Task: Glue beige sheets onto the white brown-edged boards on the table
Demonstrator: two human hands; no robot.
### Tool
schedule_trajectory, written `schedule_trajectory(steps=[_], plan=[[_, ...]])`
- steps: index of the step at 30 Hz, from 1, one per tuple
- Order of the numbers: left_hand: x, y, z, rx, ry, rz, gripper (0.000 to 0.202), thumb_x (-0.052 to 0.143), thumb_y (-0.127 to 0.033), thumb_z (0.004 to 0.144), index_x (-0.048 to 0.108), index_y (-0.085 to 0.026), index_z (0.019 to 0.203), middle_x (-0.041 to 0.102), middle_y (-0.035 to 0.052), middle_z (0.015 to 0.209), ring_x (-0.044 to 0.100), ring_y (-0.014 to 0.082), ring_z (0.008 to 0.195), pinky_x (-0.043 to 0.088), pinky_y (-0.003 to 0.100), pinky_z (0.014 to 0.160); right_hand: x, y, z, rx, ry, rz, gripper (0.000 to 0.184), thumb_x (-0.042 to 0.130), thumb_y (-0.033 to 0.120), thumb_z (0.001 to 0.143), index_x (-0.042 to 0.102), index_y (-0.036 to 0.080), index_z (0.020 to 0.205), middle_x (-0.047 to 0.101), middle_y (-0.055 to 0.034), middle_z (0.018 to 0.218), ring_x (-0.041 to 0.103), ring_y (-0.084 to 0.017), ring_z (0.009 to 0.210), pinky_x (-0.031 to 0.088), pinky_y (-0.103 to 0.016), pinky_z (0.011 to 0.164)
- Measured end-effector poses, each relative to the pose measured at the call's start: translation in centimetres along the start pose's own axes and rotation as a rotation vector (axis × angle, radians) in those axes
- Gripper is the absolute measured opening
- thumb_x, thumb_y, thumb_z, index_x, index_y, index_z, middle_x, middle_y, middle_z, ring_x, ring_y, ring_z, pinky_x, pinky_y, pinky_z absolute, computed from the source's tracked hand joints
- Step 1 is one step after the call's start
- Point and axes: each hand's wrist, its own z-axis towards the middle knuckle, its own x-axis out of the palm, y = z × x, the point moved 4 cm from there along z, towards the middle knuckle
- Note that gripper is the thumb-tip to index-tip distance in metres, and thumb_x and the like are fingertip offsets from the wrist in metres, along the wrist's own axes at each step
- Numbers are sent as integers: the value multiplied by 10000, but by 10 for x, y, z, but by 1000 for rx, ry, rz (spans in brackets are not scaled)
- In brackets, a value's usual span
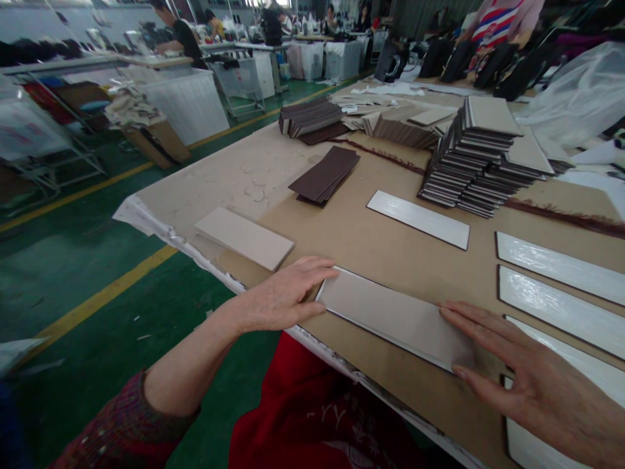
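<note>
A long beige panel (390, 312) with a thin dark edge lies near the table's front edge, between my two hands. My left hand (283, 293) spans its left end, fingertips on the far corner and thumb at the near one. Across the right end, my right hand (522, 371) has its fingers at the far edge and its thumb at the near edge. Left of the panel is a small stack of beige boards (245, 236). Several shiny white-faced strips with dark edges, such as one strip (561, 306), lie to the right, partly hidden by my right hand.
Behind lie a single white strip (418, 219), a small pile of dark brown boards (326, 174) and a tall stack of edged panels (473, 163). Loose brown boards (311, 117) spread farther back. A person (502, 26) stands across the table (205, 176).
</note>
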Motion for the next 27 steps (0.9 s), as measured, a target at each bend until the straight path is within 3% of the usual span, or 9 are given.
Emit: schedule_trajectory(steps=[6, 27], plan=[[1, -1, -1, -21, 16, 43, 474, 623, -242, 909, 510, -212, 1368, 397, 134, 1522, 344, 267, 1426, 308, 484, 1178, -1, 3, 1, -16, 11, 6, 593, 568, 396, 903, 493, 217, 1464, 516, -92, 1465, 542, -313, 1289, 505, -505, 1040], [1, -2, 1, -38, 25, 80, 439, 614, -229, 908, 539, -208, 1340, 400, 125, 1523, 335, 254, 1432, 314, 487, 1181, 2, 5, 3, -67, -29, 24, 579, 578, 333, 880, 522, 195, 1440, 524, -104, 1454, 543, -323, 1287, 511, -534, 1032]])
